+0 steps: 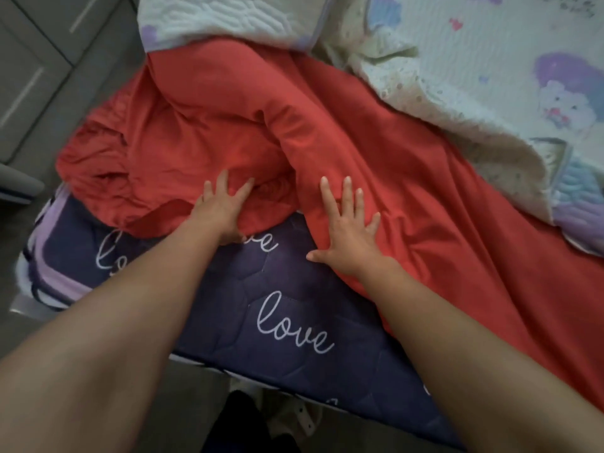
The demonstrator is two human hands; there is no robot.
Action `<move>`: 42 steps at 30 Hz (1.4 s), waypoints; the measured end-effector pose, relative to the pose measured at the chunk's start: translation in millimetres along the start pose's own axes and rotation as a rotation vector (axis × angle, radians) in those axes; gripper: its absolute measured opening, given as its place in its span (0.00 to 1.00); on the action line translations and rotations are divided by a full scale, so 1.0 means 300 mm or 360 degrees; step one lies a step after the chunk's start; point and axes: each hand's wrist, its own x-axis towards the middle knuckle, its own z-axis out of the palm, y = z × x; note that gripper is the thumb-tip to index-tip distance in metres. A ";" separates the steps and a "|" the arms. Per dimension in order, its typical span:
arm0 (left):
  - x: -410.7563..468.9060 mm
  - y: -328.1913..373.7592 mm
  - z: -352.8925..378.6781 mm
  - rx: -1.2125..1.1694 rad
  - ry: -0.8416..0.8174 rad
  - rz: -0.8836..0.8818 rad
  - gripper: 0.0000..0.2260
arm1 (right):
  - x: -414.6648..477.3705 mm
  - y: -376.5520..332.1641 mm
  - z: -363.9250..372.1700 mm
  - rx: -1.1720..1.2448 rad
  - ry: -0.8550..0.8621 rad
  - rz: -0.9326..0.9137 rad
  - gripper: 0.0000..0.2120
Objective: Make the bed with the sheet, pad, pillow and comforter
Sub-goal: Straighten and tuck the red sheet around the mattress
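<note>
We see the red sheet [376,165] hiding most of the mattress [294,282]; the patterned quilt [474,60] runs off the top and right edges; we cannot identify the dark blurred shape [242,416] at the bottom edge.

sheet [228,109] on the mattress [294,305], heaped at the left, spread to the right | mattress bare in front | comforter [490,76] behind and right, edge on the sheet | left hand [219,214] on the heap's front edge | right hand [346,233] to its right, flat on the sheet, thumb on the mattress | drawers [39,60] far left, beside the bed
</note>
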 end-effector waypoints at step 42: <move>-0.387 -0.672 -0.339 0.0870 0.0039 -0.0081 0.14 | -0.227 -0.358 -0.104 -0.0035 -0.0171 0.0052 0.16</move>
